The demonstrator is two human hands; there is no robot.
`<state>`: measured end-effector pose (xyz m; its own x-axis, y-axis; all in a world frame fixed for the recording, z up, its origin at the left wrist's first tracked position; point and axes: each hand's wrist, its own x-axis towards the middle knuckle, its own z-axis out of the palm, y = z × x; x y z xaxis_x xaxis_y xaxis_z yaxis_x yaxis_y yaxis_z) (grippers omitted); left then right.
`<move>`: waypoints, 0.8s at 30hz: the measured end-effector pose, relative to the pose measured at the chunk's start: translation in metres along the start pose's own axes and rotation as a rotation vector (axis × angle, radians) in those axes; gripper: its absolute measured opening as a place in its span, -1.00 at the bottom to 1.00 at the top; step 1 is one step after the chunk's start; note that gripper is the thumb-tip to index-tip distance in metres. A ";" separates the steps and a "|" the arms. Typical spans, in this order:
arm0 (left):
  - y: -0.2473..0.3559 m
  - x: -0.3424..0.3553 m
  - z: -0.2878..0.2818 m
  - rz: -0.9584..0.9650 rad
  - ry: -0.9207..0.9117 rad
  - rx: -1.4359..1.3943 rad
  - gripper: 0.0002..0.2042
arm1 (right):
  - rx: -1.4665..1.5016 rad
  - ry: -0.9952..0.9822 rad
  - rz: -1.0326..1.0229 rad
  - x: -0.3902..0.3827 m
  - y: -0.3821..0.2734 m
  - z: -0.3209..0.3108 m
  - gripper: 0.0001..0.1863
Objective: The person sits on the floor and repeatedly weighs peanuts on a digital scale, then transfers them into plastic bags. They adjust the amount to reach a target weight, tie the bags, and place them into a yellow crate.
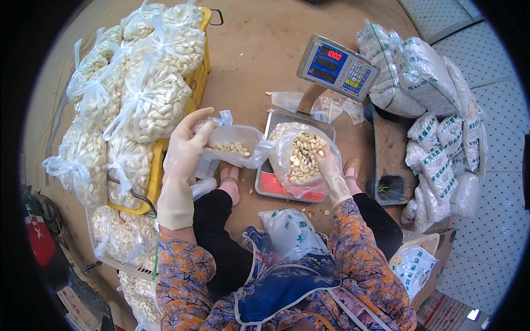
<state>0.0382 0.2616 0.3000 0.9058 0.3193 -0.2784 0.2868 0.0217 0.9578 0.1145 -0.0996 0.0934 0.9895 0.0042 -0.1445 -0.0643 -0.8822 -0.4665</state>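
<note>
My left hand, in a pale rubber glove, is closed on the gathered edge of a small clear plastic bag. Pale pieces like peeled garlic cloves lie inside it. A larger plastic bag, its mouth wide, rests on the platform scale, filled with similar cloves. At its right rim, my gloved right hand is closed on the bag, with fingertips partly hidden among plastic and cloves. Red digits glow on the scale's tilted display.
Tied bags of cloves are piled in a yellow crate on the left. Packed white plastic bundles stack up at right, beside a dark trough. A printed bag lies at my lap; paper scraps lie behind the scale.
</note>
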 end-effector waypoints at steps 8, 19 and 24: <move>0.001 -0.005 -0.007 0.024 0.002 -0.067 -0.63 | -0.098 -0.191 -0.078 0.000 -0.034 -0.020 -0.72; -0.008 -0.004 -0.010 0.022 -0.021 -0.033 -0.62 | -0.313 -0.234 -0.093 0.009 -0.066 -0.044 -0.66; -0.005 -0.004 -0.008 0.034 -0.028 -0.034 -0.62 | 0.039 -0.237 -0.140 0.013 -0.091 -0.051 -0.69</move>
<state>0.0304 0.2680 0.2970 0.9234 0.2939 -0.2469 0.2452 0.0431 0.9685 0.1400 -0.0431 0.1786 0.9316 0.2388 -0.2740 0.0613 -0.8464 -0.5290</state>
